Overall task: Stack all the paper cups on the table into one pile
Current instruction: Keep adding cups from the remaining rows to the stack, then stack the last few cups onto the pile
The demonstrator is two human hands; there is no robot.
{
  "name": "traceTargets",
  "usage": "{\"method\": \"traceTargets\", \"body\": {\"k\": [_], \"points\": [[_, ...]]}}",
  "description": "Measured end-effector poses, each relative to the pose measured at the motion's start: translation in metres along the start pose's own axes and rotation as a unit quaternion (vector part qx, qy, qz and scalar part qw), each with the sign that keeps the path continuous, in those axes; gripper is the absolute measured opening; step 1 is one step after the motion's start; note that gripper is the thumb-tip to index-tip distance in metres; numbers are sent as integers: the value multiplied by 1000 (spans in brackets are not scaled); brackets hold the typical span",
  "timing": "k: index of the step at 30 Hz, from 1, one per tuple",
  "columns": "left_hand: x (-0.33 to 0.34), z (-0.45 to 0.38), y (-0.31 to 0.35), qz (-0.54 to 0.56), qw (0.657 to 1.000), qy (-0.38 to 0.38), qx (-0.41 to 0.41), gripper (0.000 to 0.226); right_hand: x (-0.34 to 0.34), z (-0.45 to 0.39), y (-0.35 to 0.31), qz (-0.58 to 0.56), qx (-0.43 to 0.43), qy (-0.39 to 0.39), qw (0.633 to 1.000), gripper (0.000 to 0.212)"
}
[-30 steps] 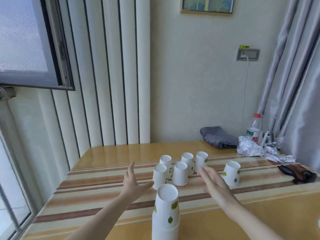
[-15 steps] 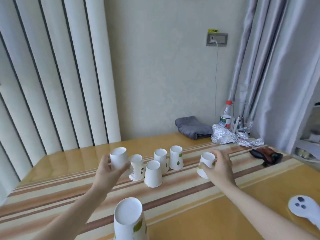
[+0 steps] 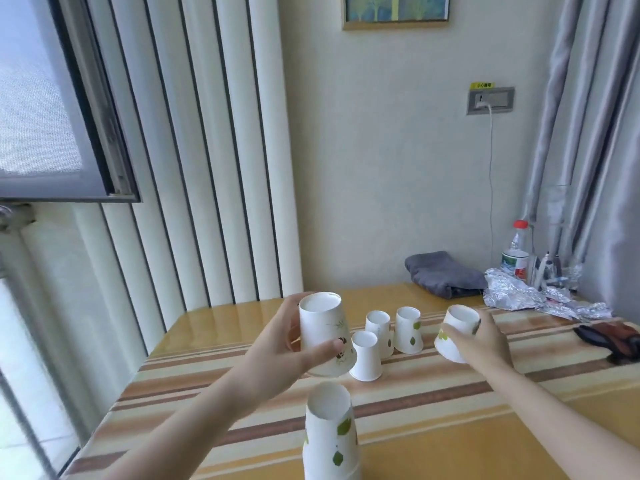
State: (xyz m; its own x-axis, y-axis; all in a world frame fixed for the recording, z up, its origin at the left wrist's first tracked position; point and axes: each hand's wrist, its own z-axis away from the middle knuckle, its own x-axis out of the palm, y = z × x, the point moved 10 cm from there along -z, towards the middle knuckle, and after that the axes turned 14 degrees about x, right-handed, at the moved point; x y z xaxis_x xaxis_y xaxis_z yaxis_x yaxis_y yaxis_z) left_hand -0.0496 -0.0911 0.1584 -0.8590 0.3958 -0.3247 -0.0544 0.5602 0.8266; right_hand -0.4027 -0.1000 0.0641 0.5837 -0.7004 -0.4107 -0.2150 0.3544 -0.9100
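Your left hand is clamped around an upside-down cup, thumb across its front and fingers behind, lifted clear of the table. Your right hand grips a second cup, also inverted and tilted toward the left, raised off the striped cloth.

The pile stands at the table's near edge, midway between your forearms, its lower part cut off by the frame. The held cup in your left hand hangs just beyond and above it, slightly to the left.

Three loose cups stand upside down toward the middle of the table: one nearer, just beside your left-hand cup, and two behind it standing close together. They sit between your two hands.

The left edge of the table lies open, with bare wood at the far left corner. Striped cloth between the pile and the loose cups is free. The far right corner is crowded: a grey cloth, crumpled foil and a bottle against the wall, and a dark brown object near the right edge.
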Motion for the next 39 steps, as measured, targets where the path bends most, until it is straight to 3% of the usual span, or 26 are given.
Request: {"method": "traceTargets", "body": {"k": [4,11,14,17,23,29,32,35,39], "points": [[15,23,-7,-13,999,-34,-18,55,-5,59,-52,-80,-60,-91,991,53],[40,68,-33,-34,995,-79,-57,57,-8,184,-106,-160,-150,-259,941,37],[45,83,-47,-8,995,-63,-81,54,5,217,-110,-130,-181,-278,934,35],[44,91,-51,15,995,-49,-86,57,29,235,-106,-86,-198,-293,931,46],[8,107,-71,5,987,-102,-123,76,64,252,-96,2,-212,-320,923,49],[-41,77,-107,-62,986,21,-151,57,90,253,-56,62,-196,-379,902,45],[-38,35,-128,-109,984,34,-140,59,86,224,-52,6,-139,-371,918,46],[-21,-9,-149,-118,983,28,-139,68,74,172,-56,-42,-107,-296,948,43],[5,-60,-176,-143,981,3,-133,73,82,117,-47,22,-112,-228,967,24]]}}
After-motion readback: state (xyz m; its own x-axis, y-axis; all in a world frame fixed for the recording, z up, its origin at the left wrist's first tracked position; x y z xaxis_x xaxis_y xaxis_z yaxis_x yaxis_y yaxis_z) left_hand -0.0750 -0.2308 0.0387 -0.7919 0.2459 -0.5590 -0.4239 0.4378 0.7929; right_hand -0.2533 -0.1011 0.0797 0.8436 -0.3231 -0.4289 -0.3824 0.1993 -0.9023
